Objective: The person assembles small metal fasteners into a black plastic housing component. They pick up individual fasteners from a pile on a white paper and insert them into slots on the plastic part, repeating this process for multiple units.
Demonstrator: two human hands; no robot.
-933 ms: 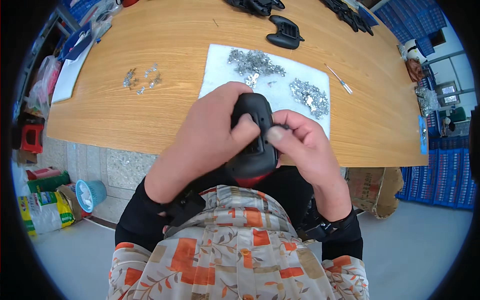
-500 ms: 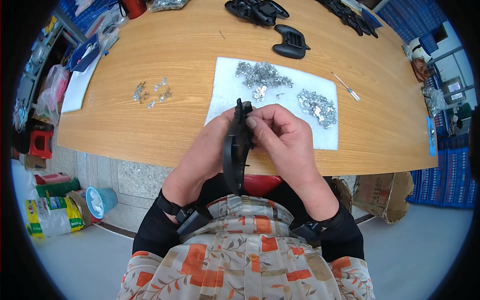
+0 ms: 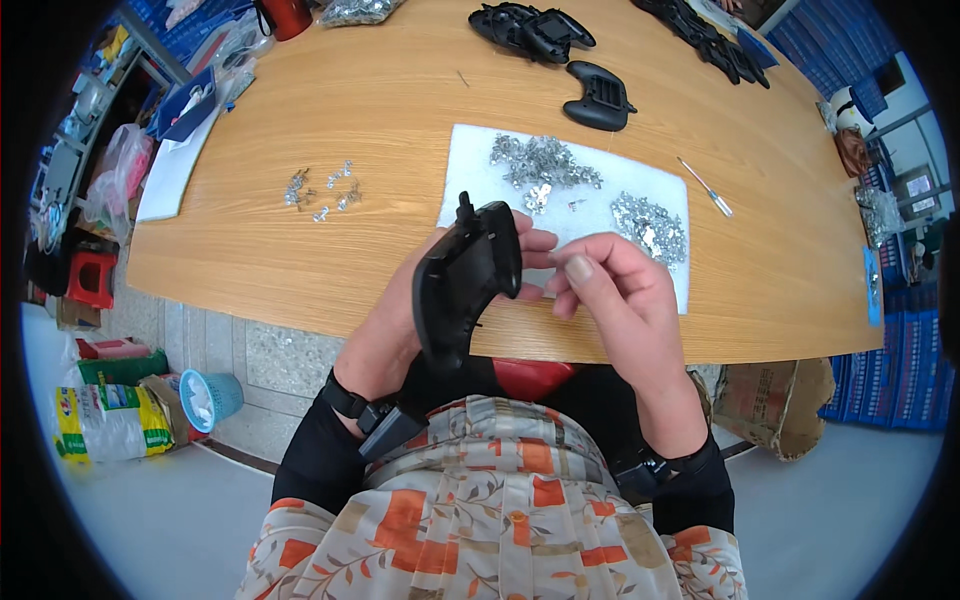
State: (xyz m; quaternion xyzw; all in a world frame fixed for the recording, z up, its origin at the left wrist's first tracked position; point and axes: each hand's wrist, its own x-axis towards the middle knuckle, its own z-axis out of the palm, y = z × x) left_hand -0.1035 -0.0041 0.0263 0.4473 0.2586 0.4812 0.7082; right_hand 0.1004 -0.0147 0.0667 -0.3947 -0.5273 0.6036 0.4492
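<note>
A black game controller shell (image 3: 465, 280) is tilted above the table's front edge in my left hand (image 3: 393, 312), whose fingertips show past its right side. Just right of the shell is my right hand (image 3: 632, 305), thumb and fingers pinched together and apart from it. Whatever sits in that pinch, if anything, is too small to make out. Beyond both hands lies a white foam sheet (image 3: 470, 145) bearing a heap of small metal clips (image 3: 545, 160) and a second pile of metal pieces (image 3: 650, 225).
More loose metal clips (image 3: 322, 190) lie at left on the wooden table (image 3: 250, 250). A screwdriver (image 3: 706, 187) rests right of the foam. Another controller shell (image 3: 598, 95) and a stack of controllers (image 3: 530, 30) sit at the back. A blue basket (image 3: 210, 400) stands on the floor.
My right hand has drawn away from the shell to the right. My left hand has turned the shell from edge-on so its hollow face shows. The view has shifted slightly.
</note>
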